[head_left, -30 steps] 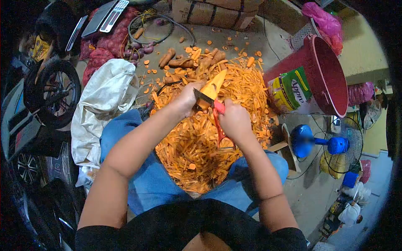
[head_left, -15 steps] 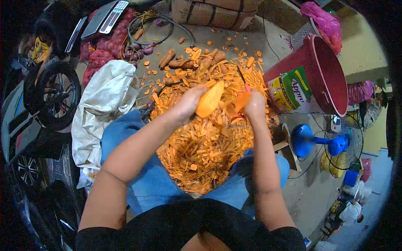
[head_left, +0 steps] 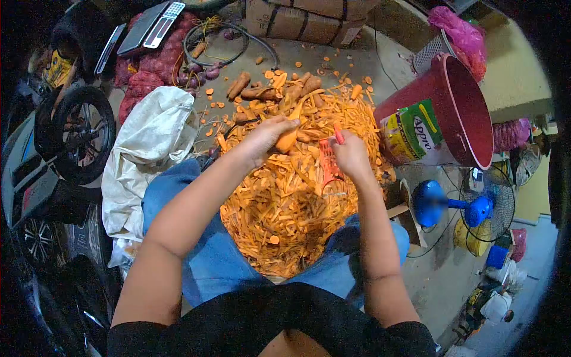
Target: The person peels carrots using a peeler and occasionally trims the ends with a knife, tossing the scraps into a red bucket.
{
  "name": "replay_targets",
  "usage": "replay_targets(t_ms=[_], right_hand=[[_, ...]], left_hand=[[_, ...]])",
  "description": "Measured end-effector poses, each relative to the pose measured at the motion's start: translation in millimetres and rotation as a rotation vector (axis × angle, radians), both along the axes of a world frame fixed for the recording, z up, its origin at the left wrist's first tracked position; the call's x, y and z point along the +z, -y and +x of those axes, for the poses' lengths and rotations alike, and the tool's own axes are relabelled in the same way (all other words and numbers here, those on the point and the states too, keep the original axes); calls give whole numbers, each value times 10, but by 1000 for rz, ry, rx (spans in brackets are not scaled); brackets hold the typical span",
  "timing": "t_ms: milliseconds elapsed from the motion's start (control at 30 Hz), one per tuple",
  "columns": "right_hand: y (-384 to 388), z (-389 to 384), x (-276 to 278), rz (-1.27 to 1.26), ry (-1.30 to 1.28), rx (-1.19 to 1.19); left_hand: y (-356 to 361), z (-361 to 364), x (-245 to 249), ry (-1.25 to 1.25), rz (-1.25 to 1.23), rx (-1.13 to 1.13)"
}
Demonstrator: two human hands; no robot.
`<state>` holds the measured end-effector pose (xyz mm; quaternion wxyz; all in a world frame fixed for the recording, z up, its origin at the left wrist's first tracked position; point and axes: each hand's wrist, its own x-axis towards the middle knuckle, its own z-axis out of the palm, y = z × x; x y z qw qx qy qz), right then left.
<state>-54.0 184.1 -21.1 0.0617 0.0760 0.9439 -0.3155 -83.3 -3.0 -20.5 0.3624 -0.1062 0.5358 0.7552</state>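
Note:
My left hand [head_left: 266, 138] is wrapped round a peeled orange carrot [head_left: 286, 142], its narrow end pointing away from me. My right hand [head_left: 353, 157] grips a red peeler [head_left: 329, 159] with a slotted face, held to the right of the carrot and apart from it. Both hands are over a large heap of orange peelings [head_left: 279, 208] between my knees. At the heap's far side lie several unpeeled, brownish carrots [head_left: 239, 86].
A dark red bucket [head_left: 416, 89] lies tilted at the right, beside a blue fan [head_left: 429, 201]. A white sack [head_left: 146, 149] is on the left, near red net bags of onions [head_left: 140, 89] and a scale [head_left: 143, 30]. Strapped cartons [head_left: 309, 24] stand at the back.
The carrot in my left hand has turned and is now more covered by the fingers. My right hand has shifted slightly left and down, and the peeler's slotted face now shows.

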Motion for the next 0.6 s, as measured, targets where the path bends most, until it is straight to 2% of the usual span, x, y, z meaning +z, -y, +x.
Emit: replay_targets(t_ms=[67, 100, 167, 200, 233, 333, 367, 400, 433, 467, 500, 533, 600], right_hand=[[21, 37, 28, -181, 106, 55], [32, 37, -22, -180, 105, 53], [62, 39, -224, -360, 271, -28], [93, 67, -279, -533, 369, -133], [132, 86, -341, -533, 368, -138], [316, 95, -530, -1039, 349, -195], [343, 101, -559, -1041, 349, -195], [381, 113, -482, -1200, 317, -242], [402, 119, -391, -1358, 281, -290], [414, 117, -283, -1475, 200, -293], [392, 103, -255, -1476, 198, -293], [348, 76, -234, -1388, 132, -300], [294, 17, -220, -1221, 0, -248]], left_hand=[[-9, -28, -14, -160, 19, 50], [-20, -48, -29, -160, 20, 48], [-38, -78, -55, -408, -103, 91], [-47, -78, -51, -409, -102, 88], [-59, -71, -47, -457, -58, 105], [-110, 12, 70, -556, -23, 98], [-120, 35, 109, -607, -35, 73], [-126, 32, 80, -736, -62, 15], [-124, 36, 104, -737, -61, 13], [-111, 45, 143, -856, -230, -33], [-90, 46, 165, -971, -402, -79], [-57, 5, 114, -925, -467, -148], [-48, -29, 26, -908, -438, -164]])
